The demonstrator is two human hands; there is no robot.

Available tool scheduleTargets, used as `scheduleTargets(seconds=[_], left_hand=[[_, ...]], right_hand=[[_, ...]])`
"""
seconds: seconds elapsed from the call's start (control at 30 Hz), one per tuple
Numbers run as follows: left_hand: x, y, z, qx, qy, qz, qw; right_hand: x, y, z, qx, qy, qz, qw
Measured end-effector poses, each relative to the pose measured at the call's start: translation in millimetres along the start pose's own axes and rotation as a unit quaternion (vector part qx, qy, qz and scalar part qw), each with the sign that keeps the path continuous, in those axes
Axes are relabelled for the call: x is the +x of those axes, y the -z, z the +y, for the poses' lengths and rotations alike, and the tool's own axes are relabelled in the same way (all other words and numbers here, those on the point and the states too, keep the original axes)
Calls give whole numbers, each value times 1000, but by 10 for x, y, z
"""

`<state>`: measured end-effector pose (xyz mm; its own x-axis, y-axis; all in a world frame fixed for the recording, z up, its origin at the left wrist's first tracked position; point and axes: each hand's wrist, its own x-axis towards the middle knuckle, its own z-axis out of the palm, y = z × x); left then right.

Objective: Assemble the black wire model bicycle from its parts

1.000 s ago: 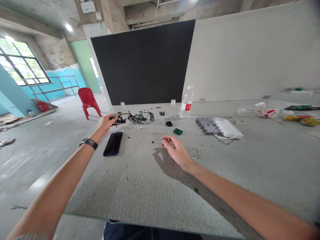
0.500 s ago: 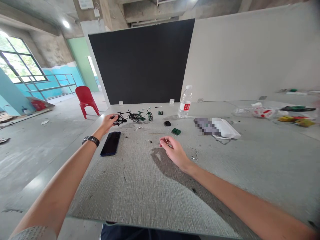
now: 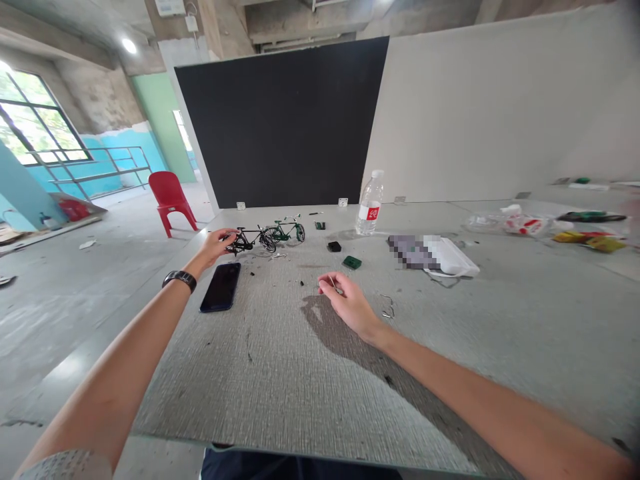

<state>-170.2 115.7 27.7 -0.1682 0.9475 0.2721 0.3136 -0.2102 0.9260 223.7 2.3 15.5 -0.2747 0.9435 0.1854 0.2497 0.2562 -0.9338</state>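
At the far left of the table, my left hand (image 3: pixel 216 247) is closed on the rear end of a black model bicycle (image 3: pixel 253 240), fingers at its back wheel and saddle. The bicycle stands upright. Just behind and to its right is a green model bicycle (image 3: pixel 287 231), standing free. My right hand (image 3: pixel 345 300) hovers over the middle of the table, pinching a thin metal rod (image 3: pixel 333 285) whose kind I cannot make out. A small black bit (image 3: pixel 301 283) lies left of those fingertips. Beyond them sit a green block (image 3: pixel 352 263) and a black block (image 3: pixel 334 247).
A phone (image 3: pixel 221 287) lies near my left wrist. Bent metal pieces (image 3: pixel 388 307) are right of my right hand. Farther back stand a water bottle (image 3: pixel 370 203) and a white pouch (image 3: pixel 453 257). Plastic packaging (image 3: pixel 520 222) lies far right; a black panel (image 3: pixel 285 127) rises behind.
The front of the black bicycle has swung slightly toward me, away from the green one, with my left hand still on its rear. My right hand has hardly moved.
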Motion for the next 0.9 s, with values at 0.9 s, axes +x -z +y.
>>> scheduleTargets(seconds=[0.9], left_hand=[[-614,-986,304,377,-235,-167,880]], right_hand=[[16,-1,33,-18,24,-6,1000]])
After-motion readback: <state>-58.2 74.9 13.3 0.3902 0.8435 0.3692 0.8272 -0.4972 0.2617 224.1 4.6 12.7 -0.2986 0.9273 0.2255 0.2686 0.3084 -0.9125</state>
